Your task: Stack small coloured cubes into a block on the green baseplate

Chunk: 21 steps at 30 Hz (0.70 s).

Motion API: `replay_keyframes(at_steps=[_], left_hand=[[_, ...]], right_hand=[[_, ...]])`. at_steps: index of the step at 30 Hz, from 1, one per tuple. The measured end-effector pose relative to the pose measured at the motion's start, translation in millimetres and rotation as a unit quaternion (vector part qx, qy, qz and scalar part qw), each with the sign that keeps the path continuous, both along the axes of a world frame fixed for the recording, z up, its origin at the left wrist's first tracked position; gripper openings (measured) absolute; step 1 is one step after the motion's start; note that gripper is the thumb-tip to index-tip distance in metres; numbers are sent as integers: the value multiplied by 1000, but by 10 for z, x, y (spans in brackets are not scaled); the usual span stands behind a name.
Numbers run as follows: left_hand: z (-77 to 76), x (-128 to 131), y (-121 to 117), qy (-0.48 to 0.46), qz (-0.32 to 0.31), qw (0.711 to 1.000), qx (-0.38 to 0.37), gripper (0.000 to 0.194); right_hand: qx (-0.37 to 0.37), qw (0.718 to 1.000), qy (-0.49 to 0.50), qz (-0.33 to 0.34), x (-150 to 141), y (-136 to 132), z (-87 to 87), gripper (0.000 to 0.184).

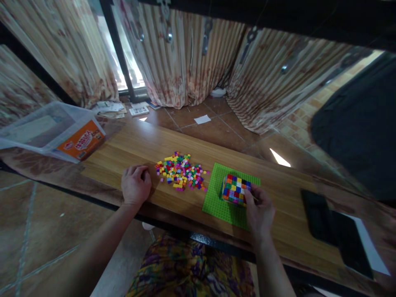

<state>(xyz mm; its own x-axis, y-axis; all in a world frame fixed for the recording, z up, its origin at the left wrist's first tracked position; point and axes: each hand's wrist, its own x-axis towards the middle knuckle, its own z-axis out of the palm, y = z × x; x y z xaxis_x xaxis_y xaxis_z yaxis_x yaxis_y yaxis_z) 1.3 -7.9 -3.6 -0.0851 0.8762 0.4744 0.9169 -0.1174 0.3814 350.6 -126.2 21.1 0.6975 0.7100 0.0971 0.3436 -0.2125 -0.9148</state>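
Observation:
My left hand rests on the wooden board, its fingers curled in loosely; nothing shows in them. Just right of it lies a loose pile of small toy building bricks in many colours. My right hand grips the right side of a multicoloured block of toy bricks, thumb at its near right corner and fingers behind. That block sits on a green studded baseplate. The fingertips on its far side are partly hidden.
At the far left stands a clear plastic box with an orange label. Dark flat objects and a white sheet lie at the right. The wooden board carries the bricks; patterned curtains hang behind.

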Motion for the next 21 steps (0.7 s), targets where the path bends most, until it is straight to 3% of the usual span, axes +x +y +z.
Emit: replay_keyframes(at_steps=[9, 15, 21], left_hand=[[-21, -9, 3, 10, 1, 1000, 12, 24], [-13, -12, 12, 10, -10, 1000, 22, 25], [-2, -2, -3, 2, -5, 1000, 13, 23]], right_hand=[[9, 1000, -21, -3, -24, 15, -24, 51], [25, 999, 20, -5, 21, 3, -41, 53], [62, 991, -66, -100, -68, -166, 248, 44]])
